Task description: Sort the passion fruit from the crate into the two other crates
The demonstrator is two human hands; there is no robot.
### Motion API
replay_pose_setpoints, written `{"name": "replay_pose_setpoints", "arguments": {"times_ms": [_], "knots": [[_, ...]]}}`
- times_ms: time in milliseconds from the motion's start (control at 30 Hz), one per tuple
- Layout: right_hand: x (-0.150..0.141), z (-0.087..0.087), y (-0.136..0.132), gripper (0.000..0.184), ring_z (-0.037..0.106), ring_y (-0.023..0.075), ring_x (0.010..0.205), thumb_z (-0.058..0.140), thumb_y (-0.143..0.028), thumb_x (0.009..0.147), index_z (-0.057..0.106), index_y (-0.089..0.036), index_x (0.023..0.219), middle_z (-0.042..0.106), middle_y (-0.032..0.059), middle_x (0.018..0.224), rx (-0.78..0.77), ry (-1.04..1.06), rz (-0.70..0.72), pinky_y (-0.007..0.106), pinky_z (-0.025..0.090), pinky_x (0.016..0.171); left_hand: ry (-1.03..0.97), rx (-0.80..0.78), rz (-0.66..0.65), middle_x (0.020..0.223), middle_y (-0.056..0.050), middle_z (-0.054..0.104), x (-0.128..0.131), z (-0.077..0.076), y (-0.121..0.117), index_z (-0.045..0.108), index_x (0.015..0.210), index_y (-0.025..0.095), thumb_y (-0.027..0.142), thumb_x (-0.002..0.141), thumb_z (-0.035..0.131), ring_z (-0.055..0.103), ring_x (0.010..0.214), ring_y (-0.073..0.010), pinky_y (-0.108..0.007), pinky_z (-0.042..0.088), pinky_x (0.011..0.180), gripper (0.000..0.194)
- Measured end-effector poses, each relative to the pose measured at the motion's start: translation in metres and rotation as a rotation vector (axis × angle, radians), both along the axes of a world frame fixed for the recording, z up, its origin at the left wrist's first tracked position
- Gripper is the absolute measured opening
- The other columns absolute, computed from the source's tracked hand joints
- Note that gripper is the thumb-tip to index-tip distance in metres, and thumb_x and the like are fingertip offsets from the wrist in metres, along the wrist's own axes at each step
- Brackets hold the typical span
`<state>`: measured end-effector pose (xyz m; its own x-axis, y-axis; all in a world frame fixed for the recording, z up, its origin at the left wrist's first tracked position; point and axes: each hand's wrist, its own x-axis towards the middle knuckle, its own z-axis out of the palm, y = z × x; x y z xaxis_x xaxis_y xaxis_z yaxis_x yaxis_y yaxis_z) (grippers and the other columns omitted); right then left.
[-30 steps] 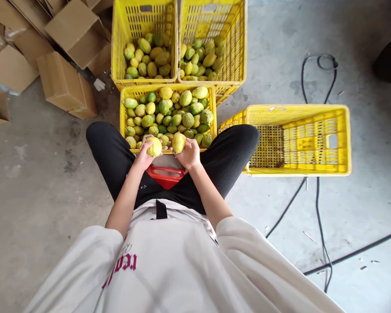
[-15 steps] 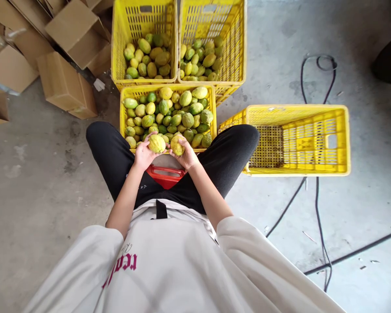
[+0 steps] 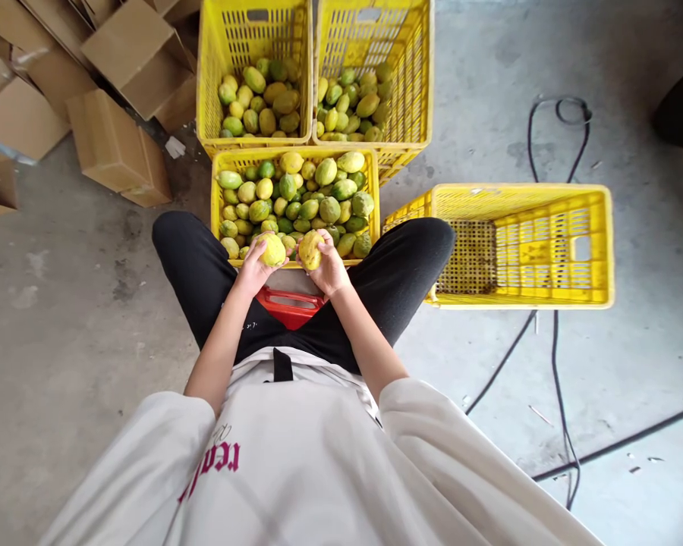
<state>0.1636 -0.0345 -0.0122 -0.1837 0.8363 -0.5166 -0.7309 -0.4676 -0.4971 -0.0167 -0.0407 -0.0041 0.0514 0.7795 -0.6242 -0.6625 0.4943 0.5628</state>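
Note:
My left hand (image 3: 251, 271) is closed round a yellow fruit (image 3: 272, 248), held at the near rim of a yellow crate (image 3: 213, 199) full of green and yellow fruit. My right hand (image 3: 330, 271) grips a second yellow fruit (image 3: 310, 249) just beside it. Both hands sit close together between my knees, above a red stool (image 3: 289, 305). The two held fruits are a little apart.
Two more yellow crates (image 3: 306, 83) with fruit stand behind the near one. An empty yellow crate (image 3: 597, 250) lies to my right. Cardboard boxes (image 3: 117, 148) are piled at the upper left. Black cables (image 3: 555, 334) run over the concrete floor on the right.
Both hands have turned their fruits slightly and lifted them a little toward the crate rim. The camera has barely shifted.

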Motion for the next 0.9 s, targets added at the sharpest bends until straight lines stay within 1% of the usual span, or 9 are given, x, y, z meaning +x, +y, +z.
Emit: {"name": "replay_pose_setpoints", "arguments": {"times_ms": [100, 233, 300, 400, 500, 600, 700, 767, 900], "knots": [[0.001, -0.004, -0.002, 0.044, 0.077, 0.0172, 0.082, 0.085, -0.034, 0.081, 0.060, -0.033, 0.117, 0.074, -0.0048, 0.090, -0.018, -0.010, 0.095, 0.024, 0.061, 0.063, 0.015, -0.052, -0.023, 0.109, -0.006, 0.082, 0.002, 0.000, 0.001, 0.071, 0.115, 0.025, 0.041, 0.101, 0.073, 0.083, 0.094, -0.0228, -0.034, 0.067, 0.085, 0.021], [0.001, -0.009, -0.002, 0.039, 0.075, 0.0167, 0.081, 0.087, -0.035, 0.081, 0.063, -0.028, 0.111, 0.073, -0.0036, 0.087, -0.012, -0.032, 0.122, 0.021, 0.057, 0.058, -0.009, -0.083, -0.005, 0.104, -0.010, 0.082, 0.001, 0.004, 0.003, 0.070, 0.118, 0.022, 0.047, 0.102, 0.064, 0.083, 0.104, -0.0302, -0.042, 0.067, 0.091, 0.030], [0.001, -0.008, -0.002, 0.038, 0.077, 0.0182, 0.088, 0.086, -0.033, 0.080, 0.063, -0.029, 0.110, 0.074, -0.0041, 0.090, 0.002, -0.027, 0.073, 0.023, 0.060, 0.062, -0.039, -0.070, 0.023, 0.104, -0.010, 0.081, 0.000, 0.006, 0.002, 0.070, 0.120, 0.020, 0.040, 0.102, 0.057, 0.081, 0.112, -0.0326, -0.048, 0.066, 0.098, 0.030], [0.000, -0.003, -0.001, 0.033, 0.080, 0.0227, 0.103, 0.081, -0.034, 0.082, 0.064, -0.031, 0.110, 0.076, -0.0030, 0.097, 0.008, 0.015, 0.004, 0.033, 0.068, 0.079, -0.049, -0.048, 0.054, 0.106, -0.010, 0.081, 0.000, 0.009, 0.002, 0.068, 0.121, 0.021, 0.032, 0.099, 0.056, 0.079, 0.120, -0.0327, -0.052, 0.064, 0.106, 0.027], [-0.002, 0.004, 0.000, 0.031, 0.078, 0.0271, 0.119, 0.076, -0.033, 0.084, 0.064, -0.031, 0.113, 0.079, 0.0000, 0.107, 0.022, 0.022, -0.022, 0.046, 0.068, 0.096, 0.001, -0.020, 0.065, 0.117, -0.008, 0.081, 0.003, 0.007, 0.001, 0.065, 0.120, 0.025, 0.030, 0.096, 0.069, 0.077, 0.127, -0.0297, -0.048, 0.062, 0.111, 0.026], [-0.005, 0.007, -0.001, 0.039, 0.077, 0.0269, 0.121, 0.080, -0.030, 0.081, 0.064, -0.032, 0.116, 0.079, -0.0004, 0.107, 0.046, -0.013, -0.025, 0.047, 0.067, 0.099, 0.068, 0.008, 0.086, 0.123, -0.006, 0.079, 0.005, 0.003, 0.001, 0.065, 0.118, 0.026, 0.027, 0.090, 0.080, 0.075, 0.130, -0.0254, -0.040, 0.061, 0.111, 0.032], [-0.004, 0.005, -0.003, 0.046, 0.080, 0.0211, 0.100, 0.086, -0.033, 0.079, 0.065, -0.032, 0.120, 0.075, -0.0036, 0.095, 0.039, -0.040, 0.009, 0.034, 0.068, 0.086, 0.107, -0.013, 0.070, 0.116, -0.006, 0.079, 0.006, 0.001, 0.001, 0.069, 0.117, 0.024, 0.032, 0.091, 0.081, 0.078, 0.121, -0.0260, -0.036, 0.064, 0.102, 0.030], [-0.003, 0.004, -0.003, 0.048, 0.077, 0.0162, 0.083, 0.087, -0.035, 0.079, 0.066, -0.031, 0.122, 0.073, -0.0054, 0.089, 0.019, -0.041, 0.039, 0.026, 0.065, 0.072, 0.128, -0.032, 0.054, 0.106, -0.006, 0.079, 0.005, 0.001, 0.001, 0.073, 0.112, 0.022, 0.037, 0.096, 0.075, 0.080, 0.106, -0.0250, -0.032, 0.065, 0.089, 0.022], [-0.001, 0.001, -0.004, 0.047, 0.073, 0.0139, 0.074, 0.085, -0.034, 0.079, 0.064, -0.031, 0.121, 0.074, -0.0058, 0.091, 0.005, -0.031, 0.055, 0.023, 0.061, 0.062, 0.099, -0.028, 0.006, 0.090, -0.007, 0.077, 0.005, 0.004, 0.000, 0.073, 0.097, 0.018, 0.042, 0.104, 0.066, 0.075, 0.076, -0.0180, -0.026, 0.059, 0.066, 0.026]]}}
